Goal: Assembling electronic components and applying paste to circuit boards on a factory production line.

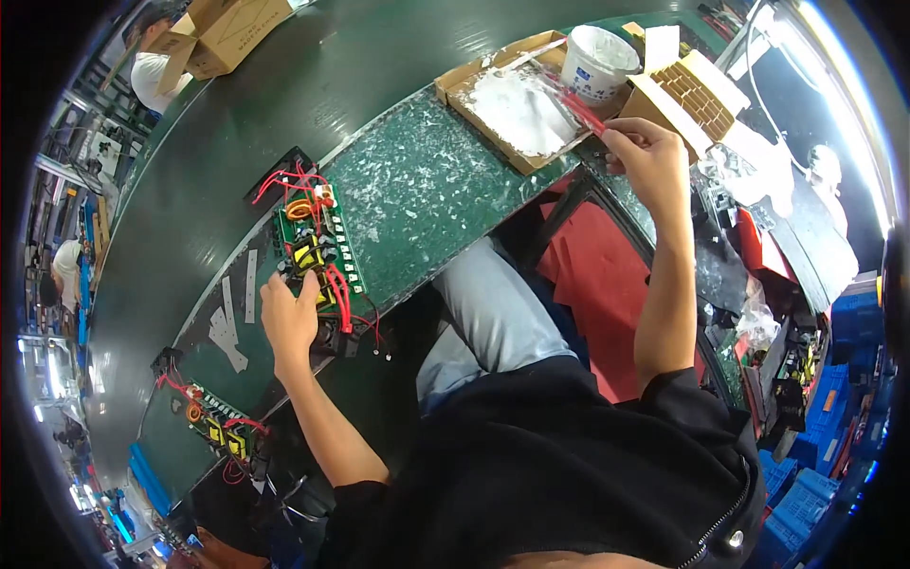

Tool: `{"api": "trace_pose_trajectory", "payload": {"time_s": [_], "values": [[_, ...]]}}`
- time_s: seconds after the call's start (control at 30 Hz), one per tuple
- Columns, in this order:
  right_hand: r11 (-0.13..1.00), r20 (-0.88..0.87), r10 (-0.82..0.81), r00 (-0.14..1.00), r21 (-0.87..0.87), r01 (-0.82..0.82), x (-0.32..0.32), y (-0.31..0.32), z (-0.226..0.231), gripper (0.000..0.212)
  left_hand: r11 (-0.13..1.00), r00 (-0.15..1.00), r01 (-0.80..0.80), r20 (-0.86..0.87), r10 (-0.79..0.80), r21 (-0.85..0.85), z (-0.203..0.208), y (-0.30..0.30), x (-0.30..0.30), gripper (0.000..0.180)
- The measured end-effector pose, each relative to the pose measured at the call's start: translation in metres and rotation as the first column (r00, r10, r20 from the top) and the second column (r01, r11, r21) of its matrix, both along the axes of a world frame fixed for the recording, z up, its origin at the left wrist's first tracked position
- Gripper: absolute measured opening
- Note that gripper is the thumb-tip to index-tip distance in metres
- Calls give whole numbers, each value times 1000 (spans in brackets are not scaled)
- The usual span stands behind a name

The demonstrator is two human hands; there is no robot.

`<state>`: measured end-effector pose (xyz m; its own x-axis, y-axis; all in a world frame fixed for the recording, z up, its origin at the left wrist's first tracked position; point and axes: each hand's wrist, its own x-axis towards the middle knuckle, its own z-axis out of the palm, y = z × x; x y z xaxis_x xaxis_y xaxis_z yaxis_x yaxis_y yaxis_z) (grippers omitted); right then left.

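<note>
My left hand (pixel 290 318) rests at the near left side of a circuit board (pixel 343 237), its thumb and fingers closed around the board's parts. The board carries yellow transformers, a copper-coloured coil, red wires and a row of white connectors. My right hand (pixel 654 163) pinches a flat red stick (pixel 580 110) whose far end reaches over a shallow cardboard tray (pixel 527 163). White paste (pixel 521 106) covers much of the tray's bottom. The stick's tip is hard to make out against the tray.
A white bucket (pixel 597 71) stands behind the tray, beside a cardboard box with dividers (pixel 697 100). A second circuit board (pixel 213 422) and pale metal strips (pixel 227 322) lie to the left. Red sheets (pixel 597 275) sit below the table edge. Another person (pixel 152 76) is at far left.
</note>
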<state>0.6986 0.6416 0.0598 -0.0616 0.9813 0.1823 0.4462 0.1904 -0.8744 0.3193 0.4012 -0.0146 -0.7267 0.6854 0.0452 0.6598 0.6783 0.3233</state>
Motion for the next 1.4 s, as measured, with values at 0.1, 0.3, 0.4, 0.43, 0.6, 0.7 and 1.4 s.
{"api": "trace_pose_trajectory", "payload": {"time_s": [0.1,0.3,0.4,0.43,0.6,0.7,1.4], "values": [[988,-97,157,983,14,-156,6,16,-2,22,1000,999,-19,36,19,2,3,0,9,63],[737,323,7,946,638,-223,-33,69,-22,28,998,997,-64,53,64,-10,10,5,18,60],[761,512,-9,859,560,-326,-33,83,-31,23,999,999,-26,-17,27,48,-1,4,12,55],[827,588,-38,808,472,-305,-30,84,-32,22,999,1000,-27,-9,27,38,-3,2,12,55],[902,487,107,867,320,-291,-16,54,-23,22,996,998,-44,38,41,72,4,1,16,55],[939,383,-4,924,320,-129,-17,53,-39,26,996,999,-47,25,46,75,1,-2,14,57],[932,-709,236,665,-28,-361,-181,-115,-112,20,997,1000,6,-19,-5,78,-3,-1,11,61]]}}
